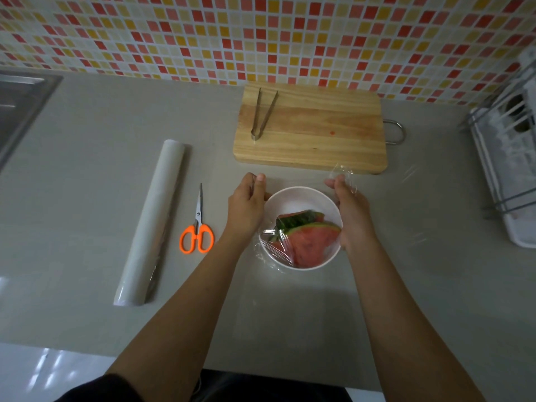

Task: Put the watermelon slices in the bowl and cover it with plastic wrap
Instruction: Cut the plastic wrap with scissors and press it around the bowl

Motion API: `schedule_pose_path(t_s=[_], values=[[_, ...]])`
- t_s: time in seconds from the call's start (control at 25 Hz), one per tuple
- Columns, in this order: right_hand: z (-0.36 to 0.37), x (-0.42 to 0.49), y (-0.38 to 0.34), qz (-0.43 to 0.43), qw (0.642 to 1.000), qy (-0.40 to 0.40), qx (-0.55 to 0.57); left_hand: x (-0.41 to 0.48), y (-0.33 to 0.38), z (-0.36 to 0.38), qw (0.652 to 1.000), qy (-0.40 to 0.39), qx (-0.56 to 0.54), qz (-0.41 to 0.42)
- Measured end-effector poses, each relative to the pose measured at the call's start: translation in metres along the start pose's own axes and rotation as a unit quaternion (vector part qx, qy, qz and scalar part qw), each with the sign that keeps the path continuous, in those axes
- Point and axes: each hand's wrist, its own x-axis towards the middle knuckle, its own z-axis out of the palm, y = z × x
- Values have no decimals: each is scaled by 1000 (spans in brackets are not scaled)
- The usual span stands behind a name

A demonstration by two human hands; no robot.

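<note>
The plastic wrap (275,245) is thin, soft and clingy, so I'd hold it by its edges. The right hand (352,216) pinches 1 corner; the left hand (246,204) has curled fingers that seem to pinch another.

Red-fleshed, green-striped watermelon slices (310,242) fill a white bowl (293,198); scissors (197,227) have orange handles; wall tiles (261,33) chequer red, yellow, cream.
</note>
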Motion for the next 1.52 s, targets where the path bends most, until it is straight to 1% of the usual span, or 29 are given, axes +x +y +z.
schedule_pose_path(t_s=[0.12,0.24,0.36,0.56,0.64,0.72,0.8,0.88,0.92,1.0,1.2,1.4,1.52], values=[[-1,-1,0,6,1000,-8,-2,2,2,-4,999,-9,24,23],[-1,0,-2,18,1000,-11,3,6,3,-6,999,-27,31,25],[-2,0,-1,24,999,-23,2,7,3,-7,999,-24,35,28],[-5,1,3,-1,998,-42,57,1,-2,-4,993,0,56,103],[-6,3,4,7,998,-48,38,2,-4,-4,993,1,53,108],[-6,5,5,29,998,-49,4,4,-8,-4,996,-6,36,80],[-5,8,6,59,997,-39,-12,6,-14,-3,999,-31,-32,0],[-3,12,7,93,995,-23,-10,5,-18,-2,989,-62,-106,-83],[-1,14,7,113,993,-16,-6,4,-19,-2,984,-71,-125,-106],[-1,18,9,140,990,-11,-1,2,-20,-1,980,-73,-146,-114],[-1,24,15,146,989,-14,-1,-2,-26,-3,975,-88,-199,-46],[-1,24,16,155,988,-6,-10,-3,-33,0,982,-72,-174,25],[-1,24,16,152,988,-3,-13,-6,-37,1,976,-81,-195,49]])
